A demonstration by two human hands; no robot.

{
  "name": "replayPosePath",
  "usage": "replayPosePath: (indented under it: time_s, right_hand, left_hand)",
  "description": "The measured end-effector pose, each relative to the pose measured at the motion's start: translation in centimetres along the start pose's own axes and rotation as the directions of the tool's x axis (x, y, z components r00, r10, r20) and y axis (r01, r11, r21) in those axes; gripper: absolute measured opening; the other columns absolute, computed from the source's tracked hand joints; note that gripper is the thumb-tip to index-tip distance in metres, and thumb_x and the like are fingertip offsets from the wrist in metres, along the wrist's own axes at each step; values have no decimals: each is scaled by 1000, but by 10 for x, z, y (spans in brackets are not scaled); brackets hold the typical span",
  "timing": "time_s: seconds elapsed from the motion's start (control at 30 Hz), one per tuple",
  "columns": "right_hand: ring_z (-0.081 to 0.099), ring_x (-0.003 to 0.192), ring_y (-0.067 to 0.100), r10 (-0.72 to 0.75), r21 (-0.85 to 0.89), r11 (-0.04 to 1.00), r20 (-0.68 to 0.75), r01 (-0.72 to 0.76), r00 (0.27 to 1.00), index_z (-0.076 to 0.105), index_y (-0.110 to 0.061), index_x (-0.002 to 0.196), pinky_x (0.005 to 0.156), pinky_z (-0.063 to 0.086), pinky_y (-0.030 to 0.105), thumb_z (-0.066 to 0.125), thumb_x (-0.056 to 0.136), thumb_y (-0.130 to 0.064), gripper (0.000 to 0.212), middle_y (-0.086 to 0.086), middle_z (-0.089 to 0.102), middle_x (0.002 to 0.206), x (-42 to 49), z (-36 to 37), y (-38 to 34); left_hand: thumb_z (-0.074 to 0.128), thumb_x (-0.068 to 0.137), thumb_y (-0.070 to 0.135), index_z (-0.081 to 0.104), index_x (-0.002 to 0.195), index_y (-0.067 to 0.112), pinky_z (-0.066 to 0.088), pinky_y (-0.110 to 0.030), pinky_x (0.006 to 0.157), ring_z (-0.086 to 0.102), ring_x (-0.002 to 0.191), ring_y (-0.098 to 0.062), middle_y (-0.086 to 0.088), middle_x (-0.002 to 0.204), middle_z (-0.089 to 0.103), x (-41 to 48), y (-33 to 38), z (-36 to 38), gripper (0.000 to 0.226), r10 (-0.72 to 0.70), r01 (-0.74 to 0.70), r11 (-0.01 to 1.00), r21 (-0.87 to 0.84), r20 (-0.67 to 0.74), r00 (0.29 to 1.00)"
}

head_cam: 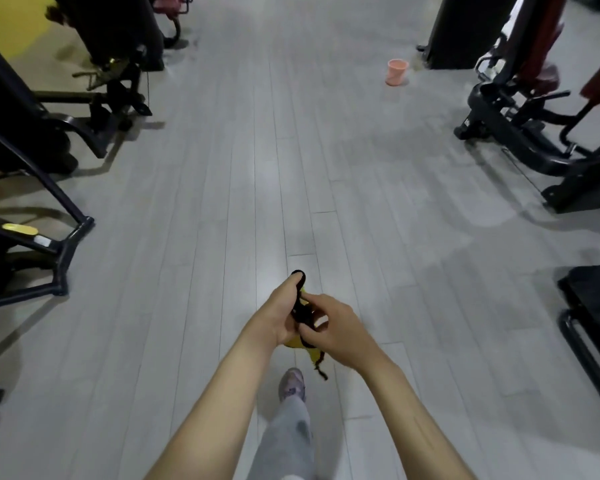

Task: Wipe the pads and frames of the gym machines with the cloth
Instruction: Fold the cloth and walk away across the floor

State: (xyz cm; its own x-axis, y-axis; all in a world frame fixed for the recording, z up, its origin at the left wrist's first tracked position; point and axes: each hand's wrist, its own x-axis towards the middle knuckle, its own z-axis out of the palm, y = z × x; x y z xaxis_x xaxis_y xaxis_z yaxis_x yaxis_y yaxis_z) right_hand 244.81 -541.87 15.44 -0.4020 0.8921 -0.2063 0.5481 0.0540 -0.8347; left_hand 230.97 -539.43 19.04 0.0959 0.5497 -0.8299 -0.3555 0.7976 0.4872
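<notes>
Both my hands meet low in the middle of the view over a grey plank floor. My left hand [279,315] grips a bunched cloth [303,315], black on top and yellow underneath, with a yellow corner hanging below. My right hand [333,325] pinches the same cloth from the right side. Black gym machines stand on either side: one with a yellow detail on the left [59,244], one with dark red pads on the right [520,109]. Neither hand touches a machine.
A pink bucket [398,72] stands on the floor far ahead, right of centre. A black post base [454,32] rises behind it. Another black frame [589,327] sits at the right edge. My leg and shoe [291,382] step forward below my hands.
</notes>
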Motion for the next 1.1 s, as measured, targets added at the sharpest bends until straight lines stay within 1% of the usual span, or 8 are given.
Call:
replayPosePath:
  time_s: [0.13, 0.33, 0.47, 0.57, 0.67, 0.83, 0.93, 1.1]
  right_hand:
    - [69, 85, 12, 108, -13, 994, -46, -108, 993, 44, -36, 127, 73, 61, 29, 65, 90, -13, 49, -5, 68, 100, 93, -43, -7]
    - [69, 81, 19, 186, 229, 967, -313, -116, 931, 66, -27, 87, 65, 53, 18, 62, 84, 5, 32, -5, 71, 85, 231, -127, -3]
    - [75, 95, 31, 368, 609, 785, -315, -111, 875, 80, -19, 100, 81, 64, 38, 62, 88, 11, 37, 11, 76, 99, 314, -190, -2]
    - [76, 97, 31, 475, 782, 619, -297, -75, 828, 75, -6, 111, 81, 63, 34, 64, 89, 13, 32, 19, 72, 102, 375, -234, 1]
    - [76, 94, 27, 508, 868, 496, -262, -31, 820, 74, -5, 110, 78, 63, 31, 65, 90, 12, 28, 23, 71, 109, 439, -278, 9]
    - [66, 90, 29, 443, 906, 423, -220, 14, 869, 72, -8, 120, 99, 56, 45, 68, 88, 12, 38, 15, 65, 101, 540, -352, 20]
    - [74, 106, 20, 335, 877, 480, -223, 38, 915, 63, -24, 135, 94, 59, 38, 69, 95, -5, 45, 6, 76, 117, 597, -404, 27]
    - [72, 103, 13, 399, 614, 786, -414, -72, 818, 57, -30, 137, 94, 57, 36, 60, 99, -18, 40, -3, 78, 104, 689, -448, 80]
  left_hand:
    - [58, 95, 51, 58, 98, 8, 58, -35, 63, 73, 69, -26, -10, 77, 72, 55, 85, 14, 43, -20, 12, 998, 63, 124, 992]
    - [37, 90, 83, 63, 131, 33, 48, -40, 94, 69, 101, -18, 6, 113, 73, 141, 201, 37, 70, 239, -291, 900, 325, 191, 952]
    - [28, 108, 53, 55, 137, 52, 31, -46, 113, 49, 135, -3, 24, 140, 59, 195, 249, 50, 40, 387, -543, 733, 410, 405, 829]
    - [48, 92, 18, 51, 142, 40, 40, -28, 106, 49, 135, -1, 16, 142, 59, 244, 282, 73, 55, 388, -600, 679, 422, 487, 782]
    - [67, 91, 17, 50, 137, 47, 47, -10, 89, 58, 121, 5, 19, 132, 64, 296, 323, 116, 57, 495, -647, 572, 505, 416, 763]
    - [59, 103, 29, 69, 101, 25, 51, -29, 70, 65, 81, -14, 6, 87, 72, 375, 420, 186, 11, 680, -649, 584, 488, 142, 719]
    - [50, 106, 18, 66, 94, 16, 46, -35, 63, 56, 67, -16, 2, 73, 64, 400, 486, 213, 20, 698, -678, 590, 438, 144, 701]
    - [46, 107, 12, 69, 112, 13, 45, -30, 63, 56, 74, -16, 0, 84, 65, 431, 597, 228, 24, 709, -705, 605, 371, 152, 689]
